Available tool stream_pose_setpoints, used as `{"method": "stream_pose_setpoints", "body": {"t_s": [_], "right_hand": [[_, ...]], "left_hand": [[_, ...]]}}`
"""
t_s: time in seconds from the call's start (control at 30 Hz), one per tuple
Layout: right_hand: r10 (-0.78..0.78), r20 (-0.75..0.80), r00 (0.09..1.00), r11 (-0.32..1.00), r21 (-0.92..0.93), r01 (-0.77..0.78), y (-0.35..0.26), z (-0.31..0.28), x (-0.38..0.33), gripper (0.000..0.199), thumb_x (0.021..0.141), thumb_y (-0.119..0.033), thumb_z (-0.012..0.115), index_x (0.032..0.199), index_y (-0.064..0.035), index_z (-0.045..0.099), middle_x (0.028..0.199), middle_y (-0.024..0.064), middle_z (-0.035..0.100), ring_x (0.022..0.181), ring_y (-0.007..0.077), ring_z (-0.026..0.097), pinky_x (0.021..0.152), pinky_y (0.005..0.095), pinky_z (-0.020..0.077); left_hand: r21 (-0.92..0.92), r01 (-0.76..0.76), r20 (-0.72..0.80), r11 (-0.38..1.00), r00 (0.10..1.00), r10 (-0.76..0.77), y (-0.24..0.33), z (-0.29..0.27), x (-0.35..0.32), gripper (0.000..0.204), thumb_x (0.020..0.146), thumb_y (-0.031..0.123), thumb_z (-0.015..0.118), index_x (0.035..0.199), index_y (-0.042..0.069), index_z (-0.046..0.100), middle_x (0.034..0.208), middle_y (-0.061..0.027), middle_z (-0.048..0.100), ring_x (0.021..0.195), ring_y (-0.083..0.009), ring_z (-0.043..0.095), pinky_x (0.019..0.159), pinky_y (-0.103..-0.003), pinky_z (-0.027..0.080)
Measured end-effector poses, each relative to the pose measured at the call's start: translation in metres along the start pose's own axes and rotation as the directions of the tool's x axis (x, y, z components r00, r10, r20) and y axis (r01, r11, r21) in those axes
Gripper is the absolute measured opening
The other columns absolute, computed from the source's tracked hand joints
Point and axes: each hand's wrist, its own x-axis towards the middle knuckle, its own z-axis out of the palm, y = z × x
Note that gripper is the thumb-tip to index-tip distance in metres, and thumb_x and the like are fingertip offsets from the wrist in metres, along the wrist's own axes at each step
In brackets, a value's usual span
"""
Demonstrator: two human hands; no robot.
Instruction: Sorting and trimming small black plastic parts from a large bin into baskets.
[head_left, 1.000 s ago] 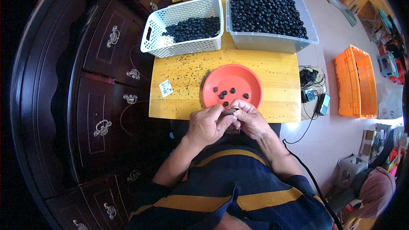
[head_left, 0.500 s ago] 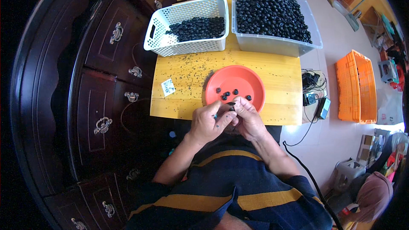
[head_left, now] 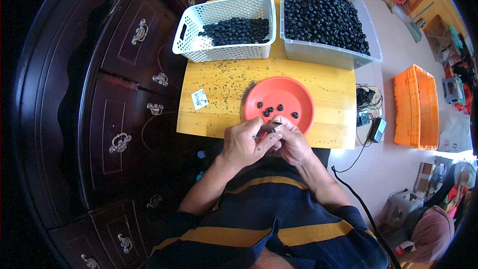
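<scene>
The left hand (head_left: 243, 143) and the right hand (head_left: 296, 145) meet at the near edge of the red bowl (head_left: 297, 95). The left thumb and finger pinch a small black piece (head_left: 272, 130) between them. The right fingertips are bunched up close to it, by a thin dark bit (head_left: 277, 124) — I cannot tell if they pinch that or only touch the piece.

To do this well, it seems best to hold the piece tight and still with the left hand. Small, slow pushes from the right should work better than big ones. Thumbs are best kept out of the way of any sharp edge. Working low over the bowl would help catch crumbs.

The small black piece sits right at the tips of the left thumb and finger, not deep in the palm, and the right fingers are just beside it. Five other black pieces (head_left: 280, 107) lie loose in the bowl, just past the fingertips.
</scene>
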Motion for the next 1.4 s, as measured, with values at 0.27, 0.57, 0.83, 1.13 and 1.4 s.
{"method": "stream_pose_setpoints", "body": {"t_s": [0.27,0.57,0.83,1.13,1.4], "right_hand": [[0.011,-0.022,1.0,0.997,-0.081,-0.013,0.001,-0.004,0.002,0.015,0.104,-0.026,0.062,0.097,-0.0126,0.057,0.079,-0.0049,0.055,0.063,0.0045,0.046,0.059,0.0207,0.0399],[0.023,-0.049,0.999,0.999,-0.042,-0.025,-0.006,0.019,0.006,0.018,0.104,-0.03,0.063,0.096,-0.0149,0.057,0.079,-0.0059,0.055,0.064,0.0035,0.046,0.057,0.0207,0.0388],[0.014,-0.001,1.0,1.0,-0.019,-0.014,-0.005,0.012,0.007,0.017,0.103,-0.03,0.064,0.098,-0.0155,0.057,0.079,-0.0064,0.055,0.063,0.0036,0.047,0.058,0.0203,0.0398],[0.005,0.028,1.0,1.0,-0.025,-0.004,-0.004,0.005,0.006,0.016,0.103,-0.031,0.063,0.102,-0.0163,0.058,0.078,-0.0069,0.053,0.064,0.0048,0.045,0.059,0.0217,0.0375],[0.008,-0.005,1.0,0.998,-0.056,-0.009,-0.004,0.009,0.007,0.016,0.104,-0.031,0.063,0.097,-0.0168,0.058,0.077,-0.0071,0.053,0.064,0.0046,0.045,0.059,0.0203,0.0369]], "left_hand": [[0.011,-0.101,-0.03,0.995,0.994,0.101,-0.018,0.009,-0.002,0.038,0.091,0.04,0.076,0.085,0.005,0.061,0.071,-0.0171,0.067,0.065,-0.0356,0.07,0.054,-0.043,0.052],[-0.021,-0.087,-0.065,0.996,0.994,0.085,-0.009,-0.005,0.007,0.042,0.09,0.044,0.077,0.089,0.005,0.062,0.073,-0.0167,0.066,0.065,-0.0358,0.069,0.055,-0.042,0.051],[0.063,-0.08,-0.028,0.995,0.996,0.082,-0.005,-0.007,0.007,0.043,0.09,0.044,0.077,0.09,0.004,0.062,0.073,-0.0174,0.065,0.065,-0.0363,0.068,0.055,-0.043,0.051],[0.006,-0.1,-0.03,0.995,0.995,0.1,-0.008,0.0,0.006,0.037,0.091,0.039,0.076,0.094,0.003,0.065,0.077,-0.0172,0.069,0.068,-0.0358,0.07,0.056,-0.042,0.053],[0.028,-0.112,-0.043,0.993,0.993,0.113,-0.01,0.001,0.007,0.038,0.091,0.039,0.077,0.097,0.004,0.065,0.076,-0.0165,0.069,0.067,-0.035,0.07,0.056,-0.042,0.053]]}}
